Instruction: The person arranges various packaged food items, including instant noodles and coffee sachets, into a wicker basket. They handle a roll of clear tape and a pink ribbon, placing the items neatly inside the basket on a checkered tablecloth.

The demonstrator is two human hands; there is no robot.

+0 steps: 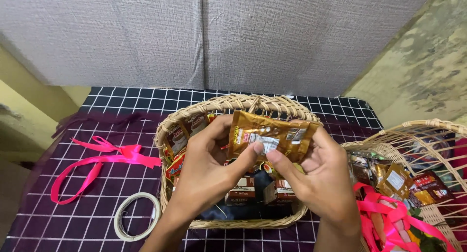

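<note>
Both of my hands hold a shiny gold-brown snack packet (277,133) above a woven wicker basket (228,105). My left hand (206,172) grips the packet's left end, thumb on its front. My right hand (321,176) grips the right end, thumb pressed near the middle. Inside the basket stand several small brown and red snack packets (181,135) along the left wall and two small brown cartons (242,190) near the front. The basket's floor is dark.
A pink ribbon (104,157) lies on the dark checked cloth (73,218) to the left, with a roll of clear tape (136,215) in front of it. A second wicker basket (428,130) with packets and pink ribbon sits at the right. A grey wall stands behind.
</note>
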